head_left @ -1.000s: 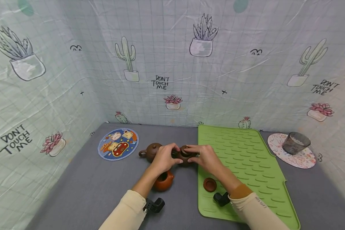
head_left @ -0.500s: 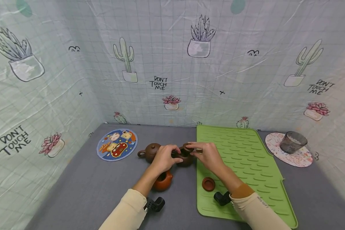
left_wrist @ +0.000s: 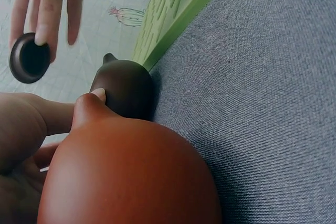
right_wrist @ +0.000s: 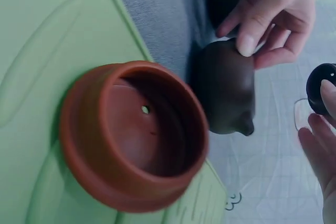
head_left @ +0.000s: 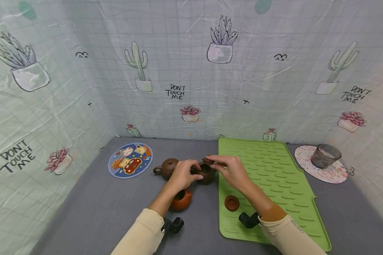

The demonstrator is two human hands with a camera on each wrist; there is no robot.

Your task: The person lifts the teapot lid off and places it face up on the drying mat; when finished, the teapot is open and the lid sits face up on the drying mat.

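The left hand [head_left: 182,174] is gripping the dark brown clay teapot [head_left: 206,174] by its side, fingers curled against the body and steadying it on the grey fabric tabletop [head_left: 99,212]. The right hand [head_left: 233,171] is pinching the small round dark brown lid [left_wrist: 29,64] between thumb and fingertips and holding it lifted just above the pot's open mouth, clear of the rim. This teapot is sitting just beside the left edge of the ribbed green silicone mat [head_left: 274,184].

Just below the left wrist an orange-brown clay teapot [head_left: 180,200] is standing without a lid; its orange-brown lid [head_left: 231,203] is lying upside down on the near left part of the mat. Another brown clay teapot with its lid on [head_left: 167,167] is standing just to the left of the held one, near a round cartoon-printed coaster [head_left: 130,160]. At the far right a dark glass cup [head_left: 325,156] is resting on a pale patterned round coaster [head_left: 322,170].
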